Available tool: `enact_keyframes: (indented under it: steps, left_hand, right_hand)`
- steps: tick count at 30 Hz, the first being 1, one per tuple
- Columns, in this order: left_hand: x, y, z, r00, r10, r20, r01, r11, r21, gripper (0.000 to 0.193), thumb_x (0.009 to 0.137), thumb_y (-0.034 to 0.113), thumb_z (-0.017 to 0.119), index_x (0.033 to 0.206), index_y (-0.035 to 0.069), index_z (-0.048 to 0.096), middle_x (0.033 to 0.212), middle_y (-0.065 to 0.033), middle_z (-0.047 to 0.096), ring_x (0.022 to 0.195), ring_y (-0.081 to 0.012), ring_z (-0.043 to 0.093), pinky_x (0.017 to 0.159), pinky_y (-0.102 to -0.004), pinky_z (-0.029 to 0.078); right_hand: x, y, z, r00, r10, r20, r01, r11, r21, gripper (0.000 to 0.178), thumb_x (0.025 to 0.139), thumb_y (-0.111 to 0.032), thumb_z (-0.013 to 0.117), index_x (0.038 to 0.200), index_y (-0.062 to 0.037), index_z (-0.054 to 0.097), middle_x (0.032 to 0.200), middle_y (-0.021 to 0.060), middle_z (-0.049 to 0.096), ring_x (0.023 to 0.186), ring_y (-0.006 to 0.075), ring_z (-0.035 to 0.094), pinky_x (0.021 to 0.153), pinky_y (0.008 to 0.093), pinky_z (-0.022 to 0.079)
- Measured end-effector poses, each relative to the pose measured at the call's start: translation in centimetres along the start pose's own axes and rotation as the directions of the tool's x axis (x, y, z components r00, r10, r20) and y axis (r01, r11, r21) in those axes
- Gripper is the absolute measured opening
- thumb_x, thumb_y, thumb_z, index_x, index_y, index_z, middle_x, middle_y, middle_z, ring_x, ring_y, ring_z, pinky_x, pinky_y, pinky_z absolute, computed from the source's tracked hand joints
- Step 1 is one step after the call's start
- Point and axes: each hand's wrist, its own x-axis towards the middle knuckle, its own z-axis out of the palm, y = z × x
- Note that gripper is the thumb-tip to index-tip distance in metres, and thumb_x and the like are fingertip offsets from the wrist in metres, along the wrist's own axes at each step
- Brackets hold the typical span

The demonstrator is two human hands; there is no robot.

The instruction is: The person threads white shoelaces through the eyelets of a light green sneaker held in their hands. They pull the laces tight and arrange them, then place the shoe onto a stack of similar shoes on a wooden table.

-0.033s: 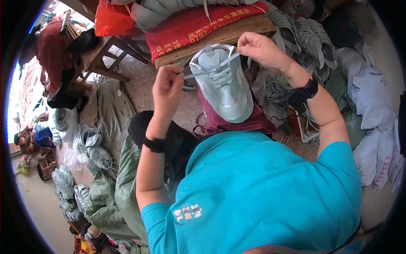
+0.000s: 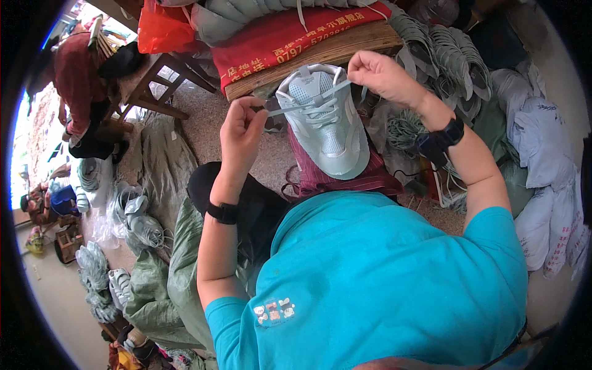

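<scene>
A pale grey-white sneaker point(image 2: 333, 139) rests with its toe toward me on a dark red striped cloth point(image 2: 308, 166) over my lap. Its pale shoelace point(image 2: 341, 88) is threaded through the upper, and the two ends run out to opposite sides. To the left of the shoe, my left hand point(image 2: 243, 126) pinches one end between thumb and fingers. My right hand point(image 2: 382, 75), at the upper right of the shoe, pinches the other end. Both ends look taut. The shoe's heel end lies close to the wooden bench edge.
Ahead stands a wooden bench point(image 2: 333, 54) covered by a red printed cloth point(image 2: 246, 58) with grey shoe parts point(image 2: 246, 21) on top. Stacked shoe uppers point(image 2: 456, 61) and a bundle of laces point(image 2: 404, 129) sit at right. Green sacks point(image 2: 185, 271) lie at left; a person point(image 2: 80, 80) is beyond.
My left hand has shifted slightly left, and my right wrist has turned a little. The shoe stays in place, with the lace ends still held.
</scene>
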Motion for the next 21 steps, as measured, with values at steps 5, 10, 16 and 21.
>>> enact_keyframes:
  steps: [5, 10, 16, 21]
  left_hand:
    - [-0.8, -1.1, -2.8, 0.98, 0.083, 0.183, -0.154, 0.894, 0.422, 0.014, 0.088, 0.004, 0.063, 0.101, 0.001, 0.066, 0.078, -0.0078, 0.055, 0.074, -0.0206, 0.059, 0.066, -0.0305, 0.047]
    - [-1.4, -3.8, -6.2, 0.976, 0.208, 0.066, -0.187, 0.643, 0.743, 0.016, 0.084, 0.007, 0.065, 0.1, 0.002, 0.068, 0.086, -0.0139, 0.057, 0.082, -0.0319, 0.06, 0.069, -0.0387, 0.049]
    - [0.2, -0.9, -4.6, 0.924, -0.238, -0.298, 0.214, 0.97, -0.111, 0.019, 0.101, 0.015, 0.052, 0.11, 0.001, 0.061, 0.099, -0.0064, 0.066, 0.083, -0.0123, 0.061, 0.068, -0.0321, 0.048]
    - [2.8, 5.2, -3.2, 0.945, -0.324, -0.035, 0.105, 0.407, -0.907, 0.02, 0.102, 0.015, 0.047, 0.116, 0.001, 0.052, 0.085, -0.0029, 0.059, 0.072, -0.0089, 0.052, 0.066, -0.0264, 0.042]
  right_hand:
    - [-0.9, 1.2, -0.6, 0.998, 0.038, 0.055, -0.031, 0.992, -0.119, 0.015, 0.095, -0.015, 0.06, 0.1, -0.0018, 0.065, 0.077, -0.0045, 0.054, 0.077, 0.0054, 0.051, 0.069, 0.0219, 0.042]
    - [-1.5, 3.0, -1.4, 0.97, -0.24, -0.025, 0.189, 0.817, -0.544, 0.015, 0.091, -0.014, 0.061, 0.1, -0.0039, 0.068, 0.085, 0.0038, 0.058, 0.082, 0.0191, 0.058, 0.074, 0.0293, 0.047]
    - [-1.3, 0.8, -0.2, 0.906, -0.383, -0.181, 0.074, 0.564, -0.823, 0.013, 0.09, -0.014, 0.06, 0.098, -0.0063, 0.067, 0.086, 0.0083, 0.064, 0.08, 0.0278, 0.062, 0.071, 0.0338, 0.05]
    - [0.0, 1.5, 0.3, 0.914, -0.335, -0.23, 0.044, 0.644, -0.764, 0.014, 0.091, -0.016, 0.06, 0.096, -0.0053, 0.066, 0.076, 0.0094, 0.068, 0.073, 0.0274, 0.067, 0.066, 0.0349, 0.052]
